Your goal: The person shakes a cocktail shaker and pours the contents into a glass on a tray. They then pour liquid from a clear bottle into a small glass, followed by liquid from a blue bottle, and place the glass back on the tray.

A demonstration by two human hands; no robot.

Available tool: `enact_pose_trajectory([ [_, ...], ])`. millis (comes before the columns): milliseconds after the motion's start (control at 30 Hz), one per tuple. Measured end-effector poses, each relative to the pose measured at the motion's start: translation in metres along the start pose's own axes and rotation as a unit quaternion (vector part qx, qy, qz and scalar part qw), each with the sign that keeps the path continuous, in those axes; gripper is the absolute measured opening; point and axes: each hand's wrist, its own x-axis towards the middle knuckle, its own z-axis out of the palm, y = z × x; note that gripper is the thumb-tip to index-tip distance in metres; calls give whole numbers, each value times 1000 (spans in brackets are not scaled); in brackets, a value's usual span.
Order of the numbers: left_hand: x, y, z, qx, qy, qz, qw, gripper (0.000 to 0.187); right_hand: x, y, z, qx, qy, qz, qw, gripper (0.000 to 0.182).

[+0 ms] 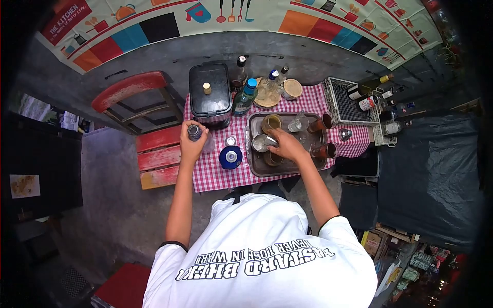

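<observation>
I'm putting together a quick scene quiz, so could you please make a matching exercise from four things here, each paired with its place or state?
Things:
1. left hand
2. right hand
3. black box
4. wire basket

Places or states:
A. at the right end of the checked cloth, bottles lying in it
B. wrapped around a small bottle
C. on a metal cup in the tray
D. at the far left of the table, a small cork-like piece on its lid

Pairs: 1-B, 2-C, 3-D, 4-A
</observation>
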Motion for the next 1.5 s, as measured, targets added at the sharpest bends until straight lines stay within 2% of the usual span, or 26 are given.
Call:
enact_pose_trajectory([
  [67, -8, 5, -5, 18, -4, 21, 1000, 50, 0, -1, -1, -8, -4, 12, 1000, 56],
  [100, -14, 5, -8, 19, -4, 21, 1000, 50, 1, 0, 0, -8, -4, 12, 1000, 56],
  [167, -28, 2, -14, 63, 26, 34, 997, 72, 1, 0, 1, -11, -3, 9, 1000, 59],
  [200, -35, 1, -18, 64, 27, 34, 997, 72, 1, 0, 0, -11, -3, 7, 1000, 59],
  [267, -52, 0, -25, 107, 46, -9, 993, 87, -1, -2, 0, -11, -5, 19, 1000, 57],
  [333, -69, -9, -30, 87, 65, -17, 994, 81, -1, 2, 4, 2, 1, 10, 1000, 57],
  [400, -85, -24, -37, 35, 55, -79, 995, 75, -4, 6, 8, 14, 7, 2, 1000, 57],
  [467, -104, -37, -38, 69, 59, -88, 992, 68, -9, 8, 12, 49, 29, 22, 998, 57],
  [533, -118, -54, -42, 157, -74, -112, 978, 69, -16, 4, 15, 71, 45, 21, 996, 57],
  [567, -121, -37, -34, 177, -112, -151, 966, 72, -21, 0, 15, 91, 61, 22, 994, 57],
  [667, -133, -45, -15, 180, -160, -175, 955, 77, -36, -12, 21, 142, 59, 59, 986, 57],
  [700, -134, -53, -10, 206, -171, -181, 946, 85, -40, -10, 29, 153, 66, 42, 985, 57],
  [833, -136, -69, 11, 209, -180, -173, 946, 98, -60, -19, 47, 218, 70, 71, 971, 56],
  [1000, -130, -58, 30, 200, -159, -186, 949, 95, -73, -23, 65, 255, 90, 81, 959, 58],
  [1067, -125, -59, 32, 169, -164, -215, 948, 91, -77, -23, 66, 252, 80, 54, 963, 58],
  [1100, -127, -68, 33, 145, -142, -176, 963, 84, -80, -23, 68, 257, 75, 64, 961, 58],
  [1233, -123, -95, 31, 78, -165, -200, 963, 80, -89, -22, 67, 259, 64, 68, 961, 58],
  [1367, -110, -93, 30, 144, -197, -163, 956, 82, -93, -22, 63, 266, 66, 76, 959, 59],
  [1500, -102, -86, 32, 126, -220, -165, 953, 88, -95, -21, 58, 275, 43, 98, 955, 57],
])
